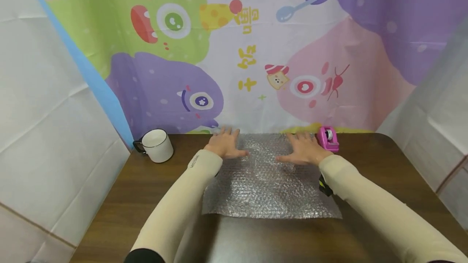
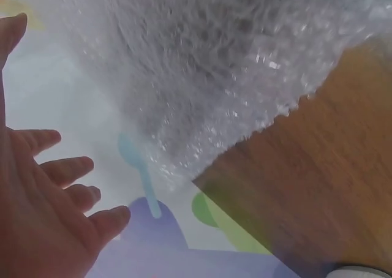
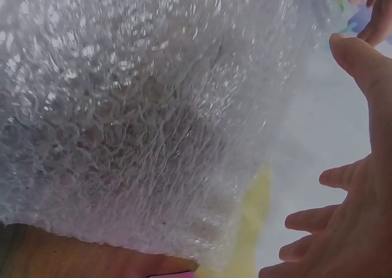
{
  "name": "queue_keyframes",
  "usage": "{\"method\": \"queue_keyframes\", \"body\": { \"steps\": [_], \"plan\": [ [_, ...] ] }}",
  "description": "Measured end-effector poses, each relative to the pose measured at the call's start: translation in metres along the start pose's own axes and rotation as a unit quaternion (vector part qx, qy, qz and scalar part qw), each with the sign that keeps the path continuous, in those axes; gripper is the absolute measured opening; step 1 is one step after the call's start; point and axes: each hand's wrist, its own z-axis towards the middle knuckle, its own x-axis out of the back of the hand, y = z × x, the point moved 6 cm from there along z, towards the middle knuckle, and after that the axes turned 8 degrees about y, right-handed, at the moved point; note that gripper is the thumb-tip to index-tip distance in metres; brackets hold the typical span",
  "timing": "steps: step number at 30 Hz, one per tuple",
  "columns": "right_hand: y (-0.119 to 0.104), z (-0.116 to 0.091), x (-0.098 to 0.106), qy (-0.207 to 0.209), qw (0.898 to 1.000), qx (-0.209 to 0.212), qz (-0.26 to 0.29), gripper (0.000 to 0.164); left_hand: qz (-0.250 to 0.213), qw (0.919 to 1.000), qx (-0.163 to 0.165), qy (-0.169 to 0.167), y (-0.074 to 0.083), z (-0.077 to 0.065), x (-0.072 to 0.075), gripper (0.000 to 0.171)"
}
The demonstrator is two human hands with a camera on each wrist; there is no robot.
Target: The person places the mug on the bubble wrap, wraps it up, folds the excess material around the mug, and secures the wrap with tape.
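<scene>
The left hand [image 1: 226,144] and right hand [image 1: 305,149] have a wide grip, fingers spread over the bubble wrap [image 1: 270,190], which lies on the bench [image 1: 139,190] between mug [image 1: 158,149] and tape dispenser [image 1: 332,145].

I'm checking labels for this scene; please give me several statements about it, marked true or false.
1. Bubble wrap lies on the table. True.
2. The pink tape dispenser is beside the left hand. False: it is beside the right hand.
3. The white mug has a dark rim. True.
4. The mug's handle points toward the bubble wrap. False: it points away.
5. Both hands have fingers spread. True.
</scene>
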Motion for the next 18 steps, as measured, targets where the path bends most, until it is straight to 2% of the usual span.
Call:
{"method": "queue_keyframes", "body": {
  "steps": [5,8,12,18],
  "plan": [
    [0.009,0.014,-0.011,-0.011,1.0,-0.013,-0.006,0.11,-0.003,0.9998,0.017,-0.002,-0.006,0.01,0.001,0.102],
    [0.012,0.02,-0.018,-0.017,1.0,-0.024,-0.006,0.11,-0.023,0.9995,0.022,-0.003,-0.009,0.013,-0.001,0.102],
    [0.018,0.023,-0.025,-0.026,0.999,-0.039,-0.006,0.11,-0.041,0.999,0.017,-0.004,-0.009,0.015,-0.008,0.1],
    [0.024,0.029,-0.033,-0.032,0.998,-0.043,-0.016,0.111,-0.032,0.9993,0.019,-0.008,-0.009,0.016,-0.021,0.101]
  ]
}}
